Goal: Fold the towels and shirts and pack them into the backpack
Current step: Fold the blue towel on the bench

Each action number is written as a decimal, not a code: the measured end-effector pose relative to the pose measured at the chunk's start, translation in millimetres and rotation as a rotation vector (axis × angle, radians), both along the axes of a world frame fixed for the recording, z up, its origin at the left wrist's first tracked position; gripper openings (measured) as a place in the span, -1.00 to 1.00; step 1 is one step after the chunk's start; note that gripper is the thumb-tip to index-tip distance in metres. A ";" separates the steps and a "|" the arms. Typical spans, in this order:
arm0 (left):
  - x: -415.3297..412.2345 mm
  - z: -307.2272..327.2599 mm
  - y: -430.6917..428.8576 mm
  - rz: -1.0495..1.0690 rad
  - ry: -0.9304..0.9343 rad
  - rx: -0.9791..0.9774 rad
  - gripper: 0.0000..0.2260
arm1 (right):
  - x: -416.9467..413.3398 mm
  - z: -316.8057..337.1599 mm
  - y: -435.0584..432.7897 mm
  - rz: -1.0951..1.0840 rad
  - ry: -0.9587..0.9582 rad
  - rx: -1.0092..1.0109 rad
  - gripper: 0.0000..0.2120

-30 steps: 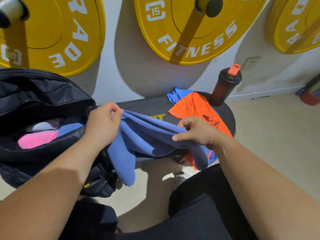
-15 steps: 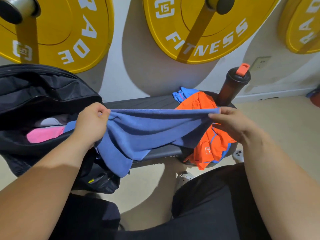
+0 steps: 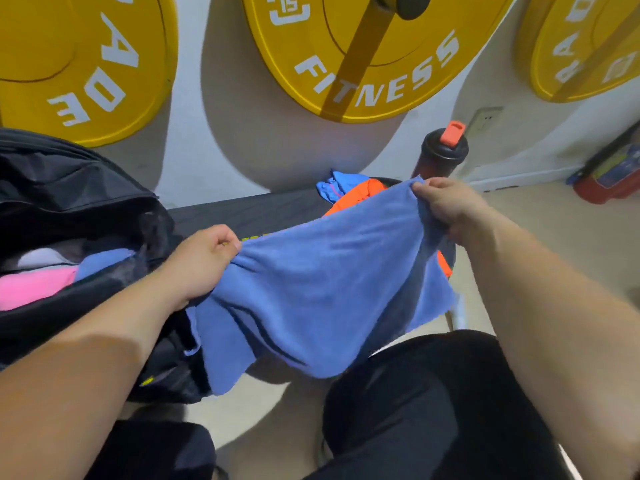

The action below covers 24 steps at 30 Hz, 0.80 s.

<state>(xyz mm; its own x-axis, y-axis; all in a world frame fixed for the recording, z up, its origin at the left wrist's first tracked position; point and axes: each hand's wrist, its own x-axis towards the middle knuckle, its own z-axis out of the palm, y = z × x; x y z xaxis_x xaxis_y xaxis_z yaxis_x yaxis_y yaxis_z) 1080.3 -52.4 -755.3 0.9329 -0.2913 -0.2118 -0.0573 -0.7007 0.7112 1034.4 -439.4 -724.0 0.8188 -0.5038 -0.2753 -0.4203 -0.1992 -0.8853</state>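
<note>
1. A black backpack [image 3: 86, 188] sits open at the left; inside lie a pink cloth [image 3: 34, 285], a white cloth [image 3: 41, 259] and a blue cloth [image 3: 104, 259].
2. The left hand [image 3: 201, 261] grips one corner of a blue towel [image 3: 329, 282], fingers curled tight.
3. The towel hangs spread between both hands, over the dark surface [image 3: 249, 213].
4. The right hand [image 3: 450, 209] pinches the far corner in closed fingers, in front of an orange shirt [image 3: 367, 192] and a dark bottle [image 3: 440, 157].

The blue towel [image 3: 322, 289] is soft, matt cloth with a fine fuzzy nap. The black backpack [image 3: 69, 188] at the bench's left end is thin woven fabric with a faint sheen, and the pink cloth [image 3: 34, 289] inside it is matt. The orange shirt [image 3: 360, 194] at the right end looks smooth and slightly shiny, the bench [image 3: 249, 213] pad is matt black, the bottle [image 3: 441, 157] is dark glossy plastic, and the yellow weight plates [image 3: 408, 74] are smooth and satin-dull.
</note>
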 end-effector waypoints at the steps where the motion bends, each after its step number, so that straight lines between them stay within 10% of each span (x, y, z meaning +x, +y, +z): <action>1: 1.0 -9.1 -7.5 0.000 -0.041 0.041 -0.83 | 7.3 -16.3 -4.9 -0.019 0.044 -0.085 -0.78; 24: 202.4 -130.3 -90.8 -0.332 -0.457 0.632 -0.82 | 176.2 -114.2 -62.3 0.207 0.129 -0.888 -0.76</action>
